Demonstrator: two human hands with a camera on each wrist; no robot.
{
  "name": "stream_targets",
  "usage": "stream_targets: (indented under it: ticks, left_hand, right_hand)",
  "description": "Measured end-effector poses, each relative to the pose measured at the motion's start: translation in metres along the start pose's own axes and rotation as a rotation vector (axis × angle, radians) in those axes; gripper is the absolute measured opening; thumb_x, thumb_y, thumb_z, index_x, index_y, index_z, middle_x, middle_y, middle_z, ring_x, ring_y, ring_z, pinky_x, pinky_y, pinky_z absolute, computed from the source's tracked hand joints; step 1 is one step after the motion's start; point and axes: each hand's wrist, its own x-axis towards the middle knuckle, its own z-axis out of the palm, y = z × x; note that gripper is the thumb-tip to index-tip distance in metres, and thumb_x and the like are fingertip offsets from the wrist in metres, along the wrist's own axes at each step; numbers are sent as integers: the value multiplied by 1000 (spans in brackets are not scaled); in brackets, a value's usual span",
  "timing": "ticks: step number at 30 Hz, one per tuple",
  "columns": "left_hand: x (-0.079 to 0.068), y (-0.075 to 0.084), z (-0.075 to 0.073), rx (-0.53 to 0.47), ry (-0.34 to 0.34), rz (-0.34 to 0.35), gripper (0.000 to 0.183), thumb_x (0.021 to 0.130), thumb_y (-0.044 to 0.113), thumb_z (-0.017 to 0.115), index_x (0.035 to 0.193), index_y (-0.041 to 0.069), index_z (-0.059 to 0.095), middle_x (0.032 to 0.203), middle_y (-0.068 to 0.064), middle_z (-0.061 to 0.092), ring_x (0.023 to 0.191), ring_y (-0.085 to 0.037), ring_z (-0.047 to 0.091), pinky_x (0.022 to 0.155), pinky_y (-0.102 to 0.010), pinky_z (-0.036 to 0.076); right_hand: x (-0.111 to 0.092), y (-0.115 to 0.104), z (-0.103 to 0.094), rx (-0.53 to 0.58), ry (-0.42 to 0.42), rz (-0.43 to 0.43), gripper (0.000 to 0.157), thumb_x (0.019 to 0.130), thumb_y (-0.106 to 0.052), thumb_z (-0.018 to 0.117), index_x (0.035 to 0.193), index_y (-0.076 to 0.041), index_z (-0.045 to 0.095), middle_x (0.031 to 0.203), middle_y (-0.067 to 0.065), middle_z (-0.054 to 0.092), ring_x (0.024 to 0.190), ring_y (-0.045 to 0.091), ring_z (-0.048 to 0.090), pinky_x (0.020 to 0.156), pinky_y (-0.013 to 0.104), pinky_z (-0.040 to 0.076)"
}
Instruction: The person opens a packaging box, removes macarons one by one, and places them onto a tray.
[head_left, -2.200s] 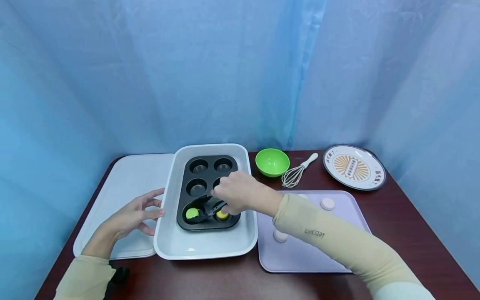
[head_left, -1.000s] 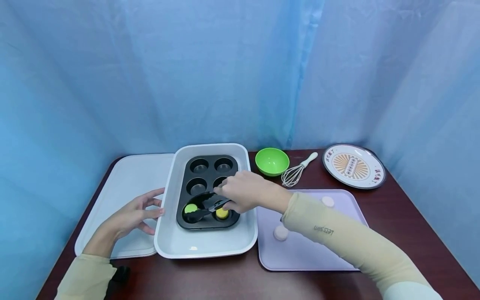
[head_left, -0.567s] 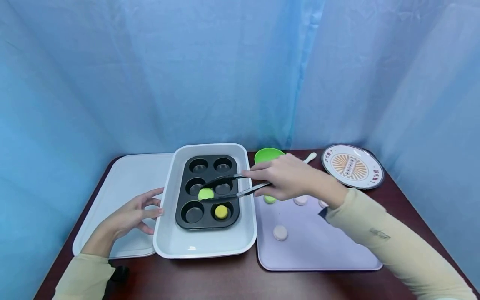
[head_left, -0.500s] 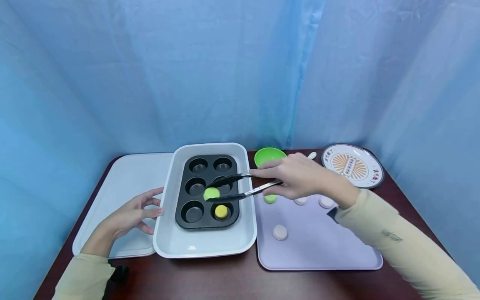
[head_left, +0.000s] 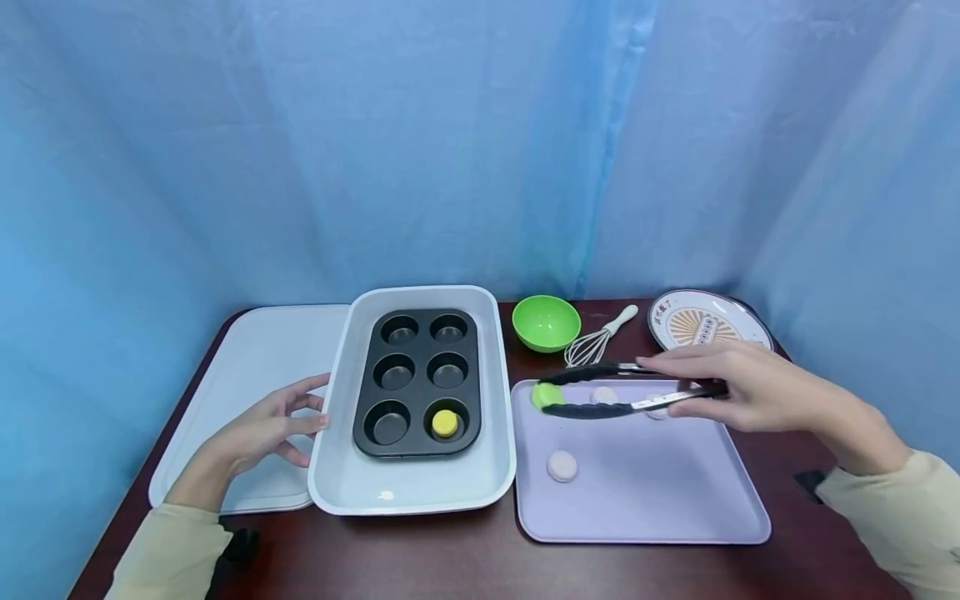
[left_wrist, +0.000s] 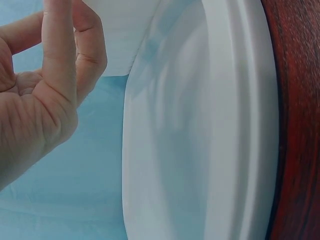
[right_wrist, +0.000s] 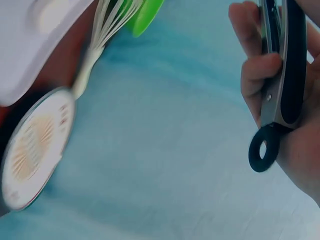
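Observation:
My right hand (head_left: 750, 392) grips a pair of black-tipped metal tongs (head_left: 645, 406) over the lilac tray (head_left: 637, 492). Between the tong tips shows a green macaron (head_left: 547, 397); whether a second green one lies under it I cannot tell. Pale macarons (head_left: 562, 466) lie on the tray, some partly behind the tongs. My left hand (head_left: 273, 429) has its fingertips at the left rim of a white basin (head_left: 412, 492), fingers loosely bent. Inside the basin sits a dark muffin tin (head_left: 420, 396), a yellow macaron (head_left: 445, 423) in its lower right cup.
Behind the lilac tray are a green bowl (head_left: 546, 323) and a cream whisk (head_left: 600, 337). A patterned plate (head_left: 675, 321) stands at the back right, partly behind the right hand. A white tray (head_left: 255, 358) lies left of the basin.
The tongs have lifted a green macaron from the muffin tin's lower left cup and carried it right, over the lilac tray. My left hand has stayed at the basin.

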Motion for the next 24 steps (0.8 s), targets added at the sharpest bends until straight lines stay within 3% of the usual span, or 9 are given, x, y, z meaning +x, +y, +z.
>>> stream_targets:
  ticks: [6, 8, 13, 15, 18, 24]
  left_hand:
    - [-1, 1, -1, 1, 6, 4, 79, 96, 19, 70, 160, 11, 26, 131, -26, 50, 97, -30, 68, 65, -50, 62]
    - [-2, 1, -1, 0, 7, 6, 79, 96, 18, 70, 160, 11, 26, 131, -26, 50, 97, -31, 69, 65, -50, 62]
    - [-2, 1, -1, -8, 7, 9, 78, 96, 18, 70, 160, 11, 27, 131, -27, 50, 97, -31, 69, 65, -51, 62]
    - [-2, 1, 0, -11, 5, 9, 78, 96, 18, 70, 160, 11, 27, 131, -27, 50, 97, -31, 69, 66, -51, 62]
    - [-2, 0, 1, -14, 3, 9, 77, 96, 18, 70, 160, 11, 27, 131, -27, 50, 97, -31, 69, 66, -51, 62]
    - [-1, -1, 1, -10, 7, 13, 77, 96, 18, 70, 160, 12, 28, 130, -26, 51, 96, -31, 69, 65, -51, 62]
  right_hand:
    - [-47, 18, 8, 120, -26, 53, 57, 77, -21, 90, 130, -14, 70, 123, -5, 71, 113, 4, 64, 93, 5, 42]
    - [-57, 21, 12, 145, -25, 73, 57, 76, -21, 91, 129, -14, 70, 121, -3, 72, 105, 0, 64, 85, 5, 44]
    - [-74, 24, 18, 194, -24, 126, 58, 75, -19, 91, 129, -14, 70, 116, -4, 73, 83, -2, 60, 67, 10, 45]
    - [-78, 25, 20, 217, -41, 129, 58, 76, -18, 91, 129, -13, 70, 117, -3, 73, 89, -2, 62, 71, 9, 47]
    - [-84, 27, 24, 267, -90, 140, 56, 78, -17, 89, 131, -12, 69, 117, -4, 72, 83, -5, 60, 66, 9, 46]
    - [-92, 30, 26, 324, -163, 202, 55, 81, -21, 87, 132, -15, 69, 97, -16, 66, 59, -11, 32, 48, 10, 35]
